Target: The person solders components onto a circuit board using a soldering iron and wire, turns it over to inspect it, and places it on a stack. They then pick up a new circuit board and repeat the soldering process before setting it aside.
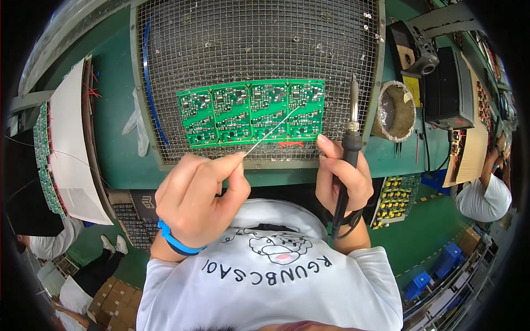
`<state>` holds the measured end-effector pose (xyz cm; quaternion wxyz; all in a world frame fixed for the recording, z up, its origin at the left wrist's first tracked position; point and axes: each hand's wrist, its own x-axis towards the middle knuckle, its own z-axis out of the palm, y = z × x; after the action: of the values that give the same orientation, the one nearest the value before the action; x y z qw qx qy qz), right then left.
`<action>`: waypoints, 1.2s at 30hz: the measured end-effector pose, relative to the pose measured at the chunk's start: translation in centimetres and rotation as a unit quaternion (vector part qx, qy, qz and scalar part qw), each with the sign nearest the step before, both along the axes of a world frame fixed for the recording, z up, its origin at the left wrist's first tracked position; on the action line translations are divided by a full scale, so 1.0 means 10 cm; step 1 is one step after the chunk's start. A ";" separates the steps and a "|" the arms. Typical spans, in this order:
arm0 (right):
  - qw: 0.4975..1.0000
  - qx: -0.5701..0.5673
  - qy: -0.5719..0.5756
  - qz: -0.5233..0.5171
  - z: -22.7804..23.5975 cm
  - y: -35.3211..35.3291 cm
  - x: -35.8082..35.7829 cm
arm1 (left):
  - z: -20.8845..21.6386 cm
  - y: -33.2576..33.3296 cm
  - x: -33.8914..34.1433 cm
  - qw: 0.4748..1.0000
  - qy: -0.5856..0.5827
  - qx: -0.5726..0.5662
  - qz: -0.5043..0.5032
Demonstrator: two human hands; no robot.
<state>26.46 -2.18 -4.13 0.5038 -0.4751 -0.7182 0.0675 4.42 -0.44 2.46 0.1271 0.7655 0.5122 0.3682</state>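
A green circuit board panel of several joined sections lies on a wire mesh in front of me. My left hand pinches a thin silvery solder wire between thumb and forefinger. The wire slants up to the right over the panel, its far end above the right-hand section; whether it touches is unclear. In my right hand is a soldering iron with a black handle, held upright with its metal tip pointing away from me, right of the panel. The right thumb and forefinger are by the panel's near right corner.
The framed mesh rests on a green table. Right of it stand a round, crusted pot and a black box-shaped unit. A white glove and a white board are at left. Other people work on both sides.
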 end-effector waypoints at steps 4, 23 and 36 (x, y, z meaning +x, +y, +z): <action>0.999 -0.037 -0.014 0.004 0.05 -0.04 0.00 | -0.01 -0.02 -0.07 1.000 0.005 0.005 0.013; 0.999 -0.036 0.001 -0.031 -0.01 -0.05 -0.03 | -0.01 0.12 -0.21 0.998 -0.007 0.041 0.050; 0.999 -0.025 0.017 -0.041 -0.02 -0.05 -0.06 | 0.05 0.07 -0.25 0.996 0.000 0.021 0.088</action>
<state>25.82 -2.65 -4.33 0.5067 -0.5155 -0.6872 0.0725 1.97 0.21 2.93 0.0786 0.7199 0.5696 0.3888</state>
